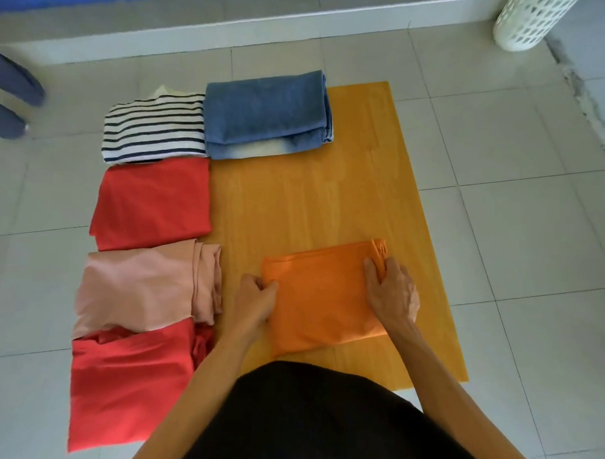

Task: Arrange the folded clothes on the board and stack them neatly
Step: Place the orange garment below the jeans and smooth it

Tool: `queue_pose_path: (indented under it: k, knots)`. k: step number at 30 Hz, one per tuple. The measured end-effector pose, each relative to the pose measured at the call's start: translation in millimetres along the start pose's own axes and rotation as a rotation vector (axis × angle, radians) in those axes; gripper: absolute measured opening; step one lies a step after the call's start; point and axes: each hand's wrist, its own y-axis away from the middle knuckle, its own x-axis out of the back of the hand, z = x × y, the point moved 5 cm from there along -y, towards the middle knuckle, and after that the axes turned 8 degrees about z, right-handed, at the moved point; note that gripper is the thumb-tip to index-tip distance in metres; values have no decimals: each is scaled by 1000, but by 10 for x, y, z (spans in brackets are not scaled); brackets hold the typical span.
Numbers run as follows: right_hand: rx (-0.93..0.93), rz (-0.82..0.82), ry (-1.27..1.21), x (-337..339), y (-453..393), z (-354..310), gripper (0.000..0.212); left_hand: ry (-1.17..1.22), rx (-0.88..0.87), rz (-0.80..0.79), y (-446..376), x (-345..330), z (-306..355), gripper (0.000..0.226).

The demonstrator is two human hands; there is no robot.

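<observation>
A folded orange cloth (322,297) lies on the near part of the yellow wooden board (310,194). My left hand (254,301) grips its left edge and my right hand (392,288) holds its right edge, fingers curled on the fabric. Folded blue jeans (266,114) rest at the board's far left corner. Along the board's left side, on the floor, lie a striped shirt (153,128), a red garment (152,203), a pink garment (142,290) and another red garment (128,383).
A white perforated laundry basket (537,11) stands at the far right near the wall. Blue chair legs (5,92) show at the far left. The floor is pale tile. My dark clothing (301,418) fills the bottom of the view.
</observation>
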Motion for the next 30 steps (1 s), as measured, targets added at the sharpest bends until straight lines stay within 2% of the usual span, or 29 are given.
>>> queue_pose_path:
  k: [2, 4, 6, 9, 15, 18, 24, 30]
  knots:
    - [25, -1, -28, -50, 76, -98, 43, 49, 43, -23, -39, 62, -66, 33]
    - [1, -48, -46, -116, 111, -152, 44, 80, 74, -49, -51, 112, -117, 56]
    - [-39, -108, -104, -172, 97, -186, 43, 123, 93, -70, -79, 158, -147, 68]
    - [-20, -134, -220, -173, -14, -335, 35, 200, 59, -41, -179, 275, -67, 60]
    - [117, -79, -399, -116, -442, -1021, 31, 275, -83, 128, -568, 673, 496, 52]
    - [163, -71, -440, -127, -679, -1407, 28, 275, -152, 190, -821, 857, 824, 35]
    - [158, -118, -459, -359, -1061, -1849, 24, 149, -178, 299, -1329, 981, 1203, 39]
    - [107, -185, -382, -651, -1296, -1824, 30, 5, -159, 372, -1584, 884, 1248, 32]
